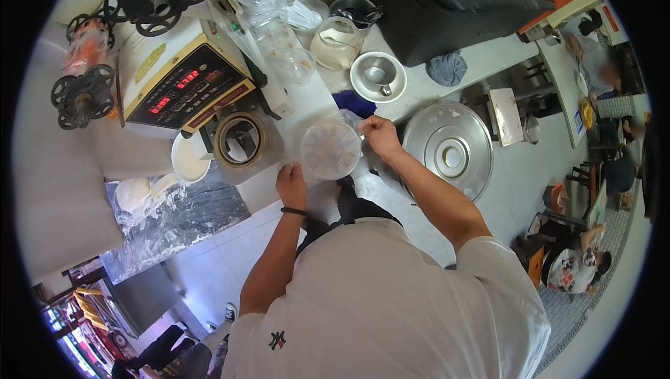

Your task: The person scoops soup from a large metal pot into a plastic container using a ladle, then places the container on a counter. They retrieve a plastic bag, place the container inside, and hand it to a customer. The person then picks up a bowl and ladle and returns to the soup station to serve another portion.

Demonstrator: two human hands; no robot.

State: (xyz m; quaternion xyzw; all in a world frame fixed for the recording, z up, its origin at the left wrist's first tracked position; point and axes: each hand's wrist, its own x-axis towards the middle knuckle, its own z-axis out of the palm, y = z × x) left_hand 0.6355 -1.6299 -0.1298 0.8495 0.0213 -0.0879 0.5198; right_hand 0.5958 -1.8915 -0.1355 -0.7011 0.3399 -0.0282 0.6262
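A clear plastic pitcher (331, 149) is held over the edge of the white counter, its round end facing me. My right hand (381, 135) grips it on its right side, by the handle. My left hand (291, 182) is just left of the pitcher, near the counter edge, with its fingers curled together. Whether something thin is between those fingers is hidden. Left of that hand is the round cup holder (239, 138) of a cup-sealing machine (191, 80). Beyond the pitcher lies a dark blue cloth (355, 103).
A white tub (191, 159) and floury dough (132, 193) are at left. Behind stand a white bowl with a metal cup (378, 76), a clear jar (336, 43), stacked plastic cups (293, 65) and a black box (450, 2). A large metal lid (450, 154) is at right. People sit farther right.
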